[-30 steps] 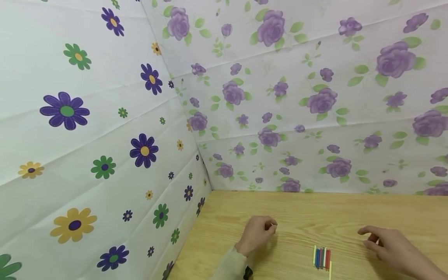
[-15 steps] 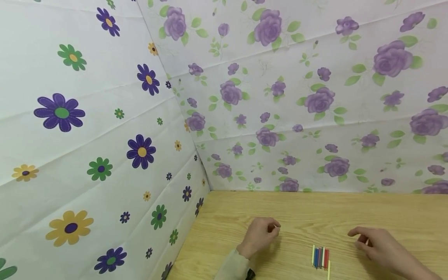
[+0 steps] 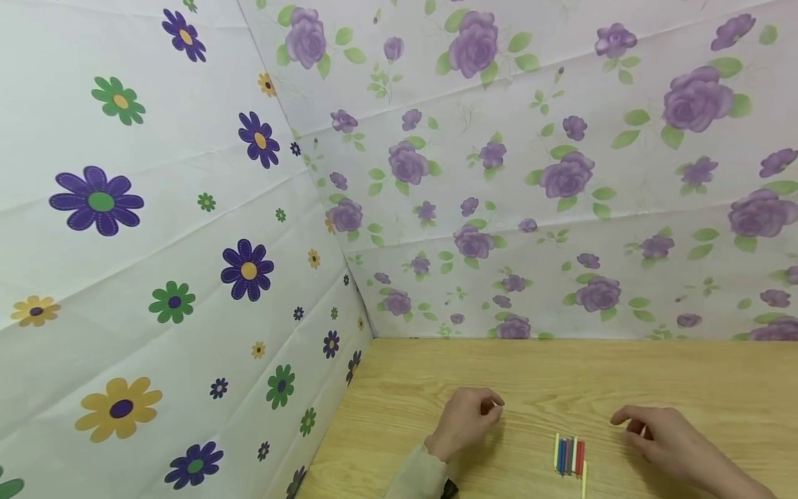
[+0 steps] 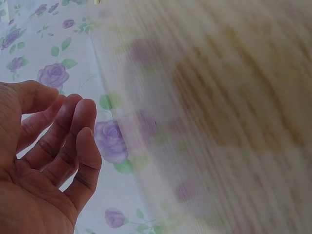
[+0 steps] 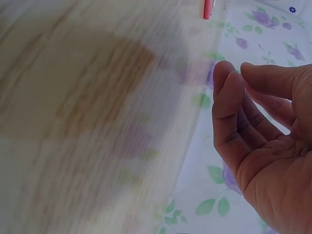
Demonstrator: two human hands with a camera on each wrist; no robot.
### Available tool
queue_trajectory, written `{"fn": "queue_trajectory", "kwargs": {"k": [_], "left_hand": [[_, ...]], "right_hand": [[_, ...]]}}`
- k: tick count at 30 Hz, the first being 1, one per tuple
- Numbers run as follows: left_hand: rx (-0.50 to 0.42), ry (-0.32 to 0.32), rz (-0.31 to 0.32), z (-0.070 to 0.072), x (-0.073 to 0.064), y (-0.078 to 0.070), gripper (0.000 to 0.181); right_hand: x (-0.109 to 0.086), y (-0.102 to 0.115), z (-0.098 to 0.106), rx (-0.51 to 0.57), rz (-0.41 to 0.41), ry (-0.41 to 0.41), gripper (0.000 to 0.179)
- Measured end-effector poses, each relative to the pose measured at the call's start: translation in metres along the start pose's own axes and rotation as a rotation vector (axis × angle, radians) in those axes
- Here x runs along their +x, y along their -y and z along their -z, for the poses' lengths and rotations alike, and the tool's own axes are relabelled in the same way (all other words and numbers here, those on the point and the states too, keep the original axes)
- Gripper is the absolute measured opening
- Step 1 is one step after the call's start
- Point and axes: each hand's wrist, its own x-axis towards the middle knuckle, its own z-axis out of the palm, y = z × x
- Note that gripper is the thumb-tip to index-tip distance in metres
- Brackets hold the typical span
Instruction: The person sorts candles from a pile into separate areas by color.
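A row of several thin coloured sticks (image 3: 569, 456), pale yellow, blue, green, white and red among them, lies side by side on the wooden table. One pale yellow stick (image 3: 584, 479) sits lower, at the row's right end. My left hand (image 3: 466, 421) is held left of the row, its fingers loosely curled around nothing. On the other side, my right hand (image 3: 666, 438) is held apart from the sticks, fingers loosely bent and holding nothing. Both wrist views show bare palms with nothing between thumb and fingers; a red stick (image 5: 207, 9) shows at the right wrist view's top edge.
Behind the wooden table (image 3: 517, 367) hangs a white sheet with purple roses (image 3: 474, 242). Another sheet with purple, green and yellow flowers (image 3: 206, 346) borders the table's left side. A dark band (image 3: 449, 489) shows at my left sleeve.
My right hand has moved left, closer to the sticks. My left hand has shifted slightly right. The view has turned slightly; the sticks stay in their arrangement.
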Motion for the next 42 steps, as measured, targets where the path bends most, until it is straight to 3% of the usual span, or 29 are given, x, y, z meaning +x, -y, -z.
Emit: {"fn": "queue_trajectory", "kwargs": {"k": [5,9,19,42], "left_hand": [[0.030,0.008,-0.024,-0.006,0.003,-0.002,0.014],[0.040,0.016,-0.004,-0.009,0.002,-0.003,0.013],[0.061,0.020,-0.022,-0.010,0.001,-0.005,0.012],[0.090,0.048,-0.038,-0.016,0.002,-0.011,0.011]], "right_hand": [[0.000,-0.002,0.001,0.006,0.004,0.033,0.013],[0.000,-0.004,-0.001,0.024,0.011,0.047,0.011],[0.006,0.004,-0.007,-0.011,0.017,-0.026,0.007],[0.017,0.014,-0.011,0.020,-0.004,-0.009,0.011]]}}
